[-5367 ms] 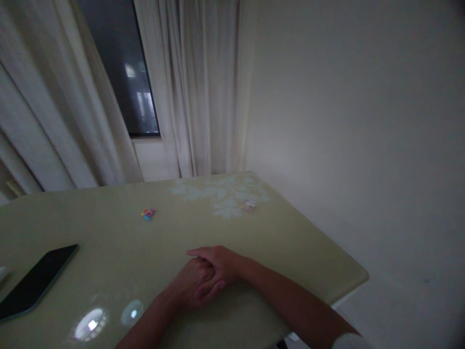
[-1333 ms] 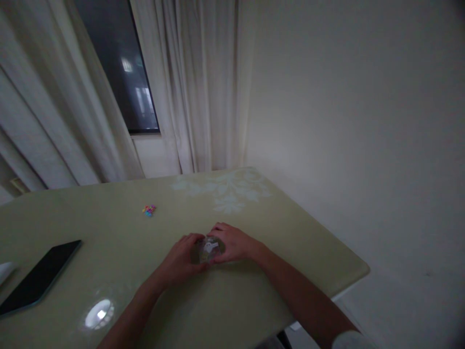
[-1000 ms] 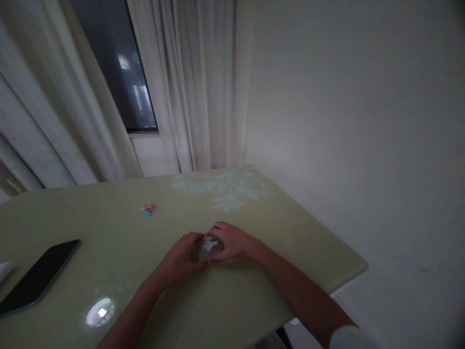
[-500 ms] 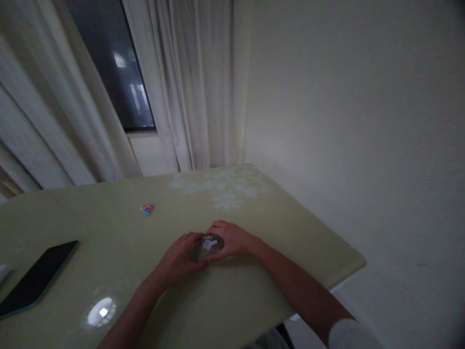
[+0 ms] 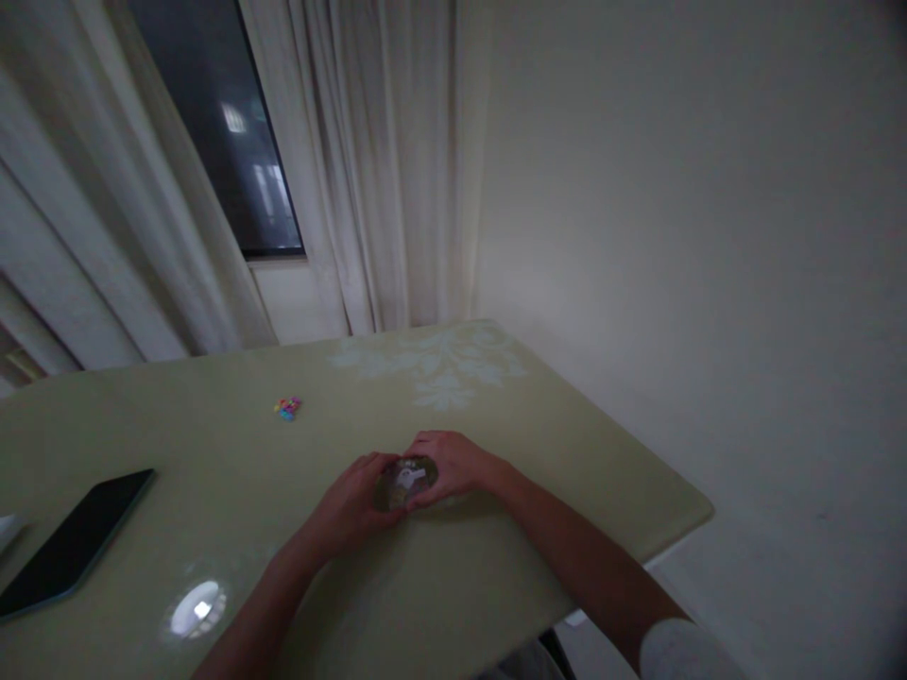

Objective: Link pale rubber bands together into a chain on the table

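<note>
Between my two hands is a clear, round, shallow object [image 5: 407, 482], perhaps a plastic container, with shiny reflections on its top. My left hand [image 5: 350, 502] curves around its left side, and my right hand [image 5: 455, 465] wraps its right side. The fingertips of both hands meet or nearly meet at its far edge, and the thumbs come close together at its near edge. It is low over the table or resting on it; I cannot tell which. What lies inside or under it is not clear.
A small heap of colourful bits [image 5: 287, 408] lies farther back on the pale green table [image 5: 567, 453]. A dark flat tablet [image 5: 77, 543] lies at the left, beside a white item [image 5: 8, 531] cut by the frame. Curtains [image 5: 397, 170] and a wall stand behind.
</note>
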The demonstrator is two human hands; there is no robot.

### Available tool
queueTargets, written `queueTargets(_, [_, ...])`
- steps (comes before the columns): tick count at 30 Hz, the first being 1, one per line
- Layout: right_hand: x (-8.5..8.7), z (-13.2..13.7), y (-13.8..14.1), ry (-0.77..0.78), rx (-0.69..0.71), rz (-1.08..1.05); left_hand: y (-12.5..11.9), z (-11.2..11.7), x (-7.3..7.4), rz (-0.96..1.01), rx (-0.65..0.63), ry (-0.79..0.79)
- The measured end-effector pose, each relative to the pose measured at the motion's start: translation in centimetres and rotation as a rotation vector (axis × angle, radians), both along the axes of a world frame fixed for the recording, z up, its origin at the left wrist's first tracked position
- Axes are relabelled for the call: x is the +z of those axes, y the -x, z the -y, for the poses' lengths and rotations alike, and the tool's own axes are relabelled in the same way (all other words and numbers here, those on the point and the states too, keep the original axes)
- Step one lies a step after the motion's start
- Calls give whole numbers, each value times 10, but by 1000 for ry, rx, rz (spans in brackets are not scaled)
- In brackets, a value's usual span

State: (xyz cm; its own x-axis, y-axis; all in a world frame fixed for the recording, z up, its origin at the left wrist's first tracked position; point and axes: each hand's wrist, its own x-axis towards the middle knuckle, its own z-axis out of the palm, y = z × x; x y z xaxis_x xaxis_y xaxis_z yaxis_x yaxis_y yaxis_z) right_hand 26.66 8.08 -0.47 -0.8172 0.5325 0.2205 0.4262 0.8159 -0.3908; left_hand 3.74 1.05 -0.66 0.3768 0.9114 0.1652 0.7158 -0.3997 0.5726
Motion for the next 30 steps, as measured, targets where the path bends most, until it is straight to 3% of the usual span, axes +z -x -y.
queueTargets(7, [2,-1,1,-31,-169,-10,-3,1,-4,22,-7,34])
queueTargets(20, [4,1,-7,83,-5,-12,-7,-1,-10,38,37,28])
queueTargets(30, [3,1,-1,3,13,13,-4,-3,-10,18,34,-9])
